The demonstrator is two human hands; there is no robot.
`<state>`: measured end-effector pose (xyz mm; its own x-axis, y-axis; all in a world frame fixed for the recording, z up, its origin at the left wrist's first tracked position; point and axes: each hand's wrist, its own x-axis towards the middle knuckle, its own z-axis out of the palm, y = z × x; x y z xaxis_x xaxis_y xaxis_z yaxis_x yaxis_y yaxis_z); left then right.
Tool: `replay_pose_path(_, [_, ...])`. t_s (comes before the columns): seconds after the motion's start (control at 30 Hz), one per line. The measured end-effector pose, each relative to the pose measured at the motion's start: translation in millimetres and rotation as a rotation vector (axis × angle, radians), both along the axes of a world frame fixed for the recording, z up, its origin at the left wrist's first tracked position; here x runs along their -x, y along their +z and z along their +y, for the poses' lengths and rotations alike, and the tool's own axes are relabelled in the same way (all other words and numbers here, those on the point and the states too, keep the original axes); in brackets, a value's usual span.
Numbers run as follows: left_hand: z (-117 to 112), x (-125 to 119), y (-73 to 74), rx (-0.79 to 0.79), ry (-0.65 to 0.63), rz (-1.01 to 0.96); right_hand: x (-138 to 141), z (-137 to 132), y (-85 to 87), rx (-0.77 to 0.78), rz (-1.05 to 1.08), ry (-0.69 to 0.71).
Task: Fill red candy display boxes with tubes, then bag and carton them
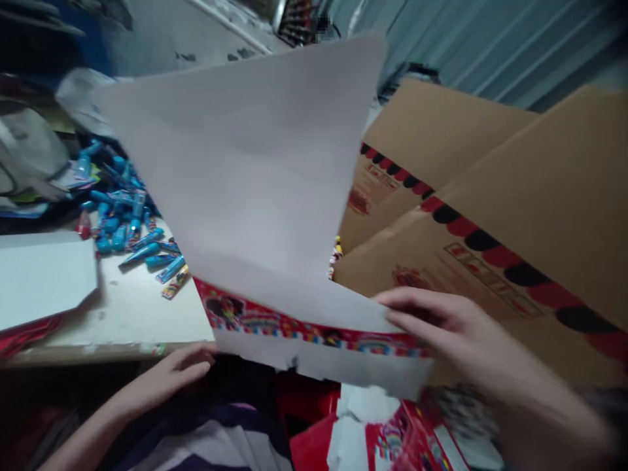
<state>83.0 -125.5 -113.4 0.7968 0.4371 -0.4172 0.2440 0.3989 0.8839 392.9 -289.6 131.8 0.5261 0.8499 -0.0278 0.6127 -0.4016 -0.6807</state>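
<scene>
A large pale cardboard sheet [255, 176] stands tilted up in front of me, its plain side facing me. Along its lower part runs a red printed strip [304, 327] with small coloured pictures, and a white flap lies below that. My right hand [441, 320] pinches the sheet's right edge just above the strip, thumb and fingers closed on it. At the lower left corner is my left hand [184, 369], fingers loosely stretched and thumb apart. Its fingertips come up to the sheet's edge; whether they touch it I cannot tell.
Blue tube-shaped packets [122, 203] are heaped on the white table [132, 314] at left, beside a white-and-red carton piece [44, 281]. Large brown cardboard boxes [490, 170] fill the right. Red printed cartons [392, 432] lie below, near my lap. A corrugated wall [466, 46] stands behind.
</scene>
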Motion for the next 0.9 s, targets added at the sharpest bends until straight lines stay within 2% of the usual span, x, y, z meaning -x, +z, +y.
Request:
replay_pose_path(0.03, [6,3,3.5,0.097,0.061,-0.075,2,29,-8.3,0.025,0.152,0.093])
replay_pose_path(0.07, [12,6,8.2,0.179,0.161,-0.157,4,54,-19.4,-0.031,0.267,0.110])
replay_pose_path(0.13, [29,12,19.1,0.311,0.443,-0.319,9,93,-47.9,-0.157,0.445,0.104])
replay_pose_path(0.2, [45,17,28.4,0.402,0.724,-0.437,12,119,-79.1,-0.214,0.571,0.089])
replay_pose_path(0.23, [52,20,31.4,0.431,0.825,-0.471,14,129,-94.2,-0.233,0.623,0.084])
replay_pose_path(0.3, [61,25,33.6,0.439,0.931,-0.487,18,145,-122.4,-0.259,0.697,0.080])
replay_pose_path(0.4, [64,31,28.7,0.271,0.918,-0.396,26,163,-163.5,-0.260,0.706,0.074])
replay_pose_path(0.5, [58,30,21.4,0.068,0.866,-0.171,38,170,-204.1,-0.176,0.597,0.128])
replay_pose_path(0.6, [52,22,15.8,-0.054,0.795,0.005,52,168,-234.3,-0.083,0.510,0.201])
replay_pose_path(0.67, [48,13,11.8,-0.053,0.768,0.028,62,165,-244.5,-0.051,0.455,0.213])
replay_pose_path(0.77, [45,-1,4.9,0.073,0.811,0.009,79,165,-248.6,-0.064,0.195,0.249])
replay_pose_path(0.83, [44,-8,1.7,0.152,0.839,0.005,90,171,-248.6,-0.090,0.032,0.335])
replay_pose_path(0.9, [44,-13,1.7,0.217,0.859,-0.014,100,181,-248.9,-0.087,0.001,0.420])
